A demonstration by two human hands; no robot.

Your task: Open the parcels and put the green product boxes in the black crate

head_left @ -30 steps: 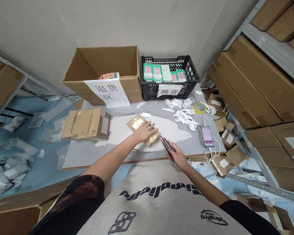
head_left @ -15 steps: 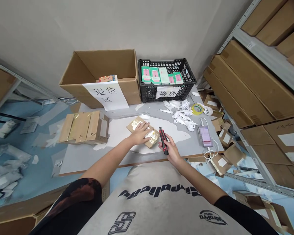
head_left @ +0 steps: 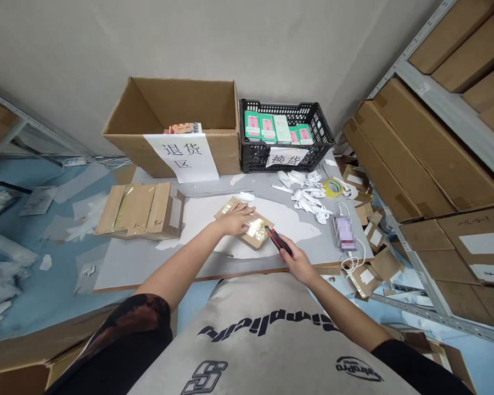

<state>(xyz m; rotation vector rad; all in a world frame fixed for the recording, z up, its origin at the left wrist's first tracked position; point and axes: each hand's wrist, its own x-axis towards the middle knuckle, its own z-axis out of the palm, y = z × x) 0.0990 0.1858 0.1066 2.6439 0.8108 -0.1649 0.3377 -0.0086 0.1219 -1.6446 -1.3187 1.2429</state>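
Note:
Under my left hand [head_left: 236, 219] lies a small flat cardboard box [head_left: 255, 239] with shiny tape and a white label. The fingers are spread over its top and press it on the worn white patch of the table. My right hand [head_left: 298, 259] is closed around a red and black utility knife [head_left: 279, 240]. The knife's tip points left and meets the taped right end of the box; whether it has cut in, I cannot tell.
Behind stand a large open carton [head_left: 181, 104] with a paper sign and a black crate [head_left: 288, 159] of green-pink boxes. A taped box [head_left: 142, 211] sits left. Crumpled paper [head_left: 308, 200], a tape roll [head_left: 333, 187] and a cabled phone [head_left: 344, 233] lie right.
My right hand has tilted the utility knife from nearly upright to pointing left, bringing its tip to the box's right end. My left hand stays on the box. The view has shifted slightly.

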